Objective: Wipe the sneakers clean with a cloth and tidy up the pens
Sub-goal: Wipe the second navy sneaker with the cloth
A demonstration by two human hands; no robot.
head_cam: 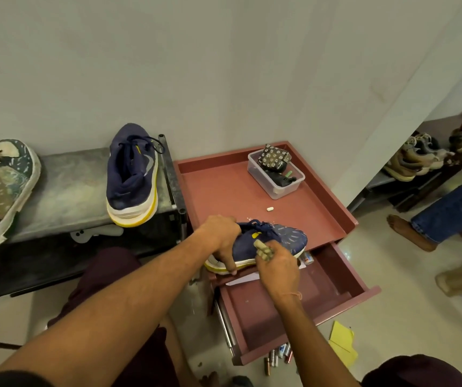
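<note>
Sneaker (283, 237): navy with a white and yellow sole, lying at the front edge of the red top (224, 188), heel toward your left. Its near side hangs over the open drawer (294, 311).
Left hand (221, 236): your fingers curl over the collar and down the heel side, pinning the shoe.
Right hand (278, 265): your fingers are closed round a small grey cloth (263, 248) held against the shoe's side.
Handling: probably light. The upper looks soft and should give under pressure, while the sole looks stiff. Hold it by the heel or sole, not the laces.
Cloth: a limp little wad that looks soiled. A cleaner face would likely wipe better.
Edges: the top has a raised lip at the back and sides, but none shows at the front, so the shoe could slip into the drawer.
Room: bare red surface lies behind the shoe, up to the box (277, 174) and a small white bit (269, 209).
Second sneaker (132, 174): on the bench (70, 185) to your left, heel past the edge.
Pens: you cannot pick any out for certain. Small cylinders (277, 356) lie on the floor below the drawer front.
</note>
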